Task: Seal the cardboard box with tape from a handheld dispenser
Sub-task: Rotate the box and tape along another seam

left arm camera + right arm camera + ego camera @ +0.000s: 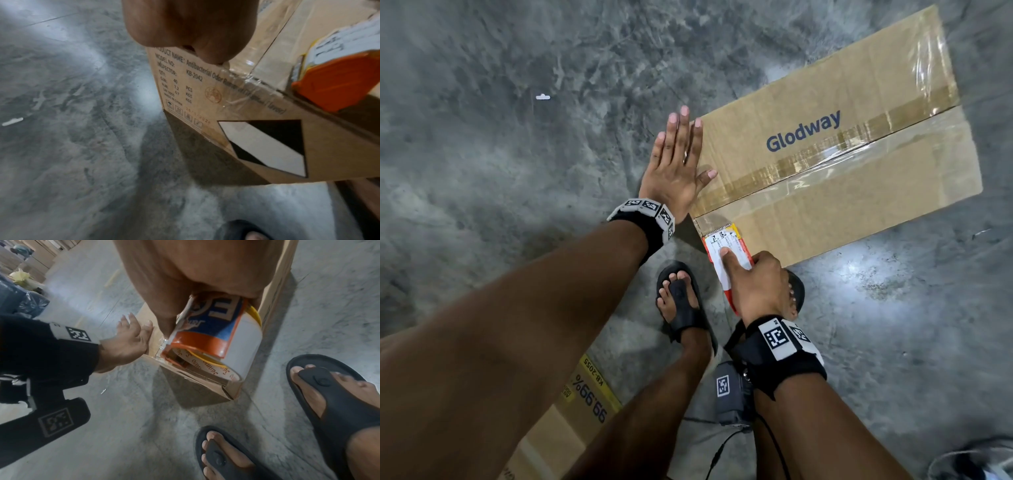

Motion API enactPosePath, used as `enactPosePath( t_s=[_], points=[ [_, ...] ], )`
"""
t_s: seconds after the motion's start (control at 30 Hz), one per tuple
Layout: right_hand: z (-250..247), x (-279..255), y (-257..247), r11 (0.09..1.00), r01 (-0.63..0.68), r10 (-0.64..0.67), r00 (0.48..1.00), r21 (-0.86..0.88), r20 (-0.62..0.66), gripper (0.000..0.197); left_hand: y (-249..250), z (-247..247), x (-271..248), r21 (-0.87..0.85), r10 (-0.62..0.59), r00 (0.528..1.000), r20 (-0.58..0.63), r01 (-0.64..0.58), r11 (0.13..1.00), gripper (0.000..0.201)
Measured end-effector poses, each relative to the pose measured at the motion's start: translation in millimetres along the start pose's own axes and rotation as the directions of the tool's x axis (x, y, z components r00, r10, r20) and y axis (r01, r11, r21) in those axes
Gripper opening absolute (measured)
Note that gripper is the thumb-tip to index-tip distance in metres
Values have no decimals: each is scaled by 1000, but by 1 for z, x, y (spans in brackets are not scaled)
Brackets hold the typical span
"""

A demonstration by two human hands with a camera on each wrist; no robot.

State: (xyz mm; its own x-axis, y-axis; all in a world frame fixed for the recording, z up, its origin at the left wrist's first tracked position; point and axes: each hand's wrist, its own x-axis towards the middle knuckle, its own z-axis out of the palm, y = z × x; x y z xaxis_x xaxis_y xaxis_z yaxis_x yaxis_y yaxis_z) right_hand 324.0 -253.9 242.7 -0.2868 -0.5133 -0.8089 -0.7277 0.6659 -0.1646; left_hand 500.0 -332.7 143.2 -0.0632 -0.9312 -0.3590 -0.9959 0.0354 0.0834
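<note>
A brown cardboard box (842, 178) printed "Glodway" lies on the concrete floor, its top flaps closed. Clear tape (859, 150) runs along the centre seam. My left hand (678, 168) lies flat with straight fingers against the box's left end, thumb resting on the top edge. My right hand (756, 284) grips an orange and white tape dispenser (726, 250) at the near end of the seam, index finger stretched along its top. In the right wrist view the dispenser (226, 340) sits on the box's end edge, and its tape roll shows underneath. The left wrist view shows the box's printed end face (205, 97).
My feet in black sandals (681, 298) stand right by the box's near end. A second cardboard box (571, 411) lies at the lower left. A grey pack with a cable (729, 390) hangs below my right wrist. A small white scrap (543, 97) lies on the floor.
</note>
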Motion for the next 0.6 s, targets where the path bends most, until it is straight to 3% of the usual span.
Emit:
enactPosePath(
  t_s=[0.13, 0.6],
  points=[
    [0, 0, 6, 1000, 8, -8, 1000, 25, 20, 59, 16, 13, -29, 6, 115, 993, 28, -115, 993, 81],
    [13, 4, 33, 973, 146, -138, 989, 179, -56, 55, 13, 23, -31, -32, 112, 993, 34, -111, 993, 77]
  ],
)
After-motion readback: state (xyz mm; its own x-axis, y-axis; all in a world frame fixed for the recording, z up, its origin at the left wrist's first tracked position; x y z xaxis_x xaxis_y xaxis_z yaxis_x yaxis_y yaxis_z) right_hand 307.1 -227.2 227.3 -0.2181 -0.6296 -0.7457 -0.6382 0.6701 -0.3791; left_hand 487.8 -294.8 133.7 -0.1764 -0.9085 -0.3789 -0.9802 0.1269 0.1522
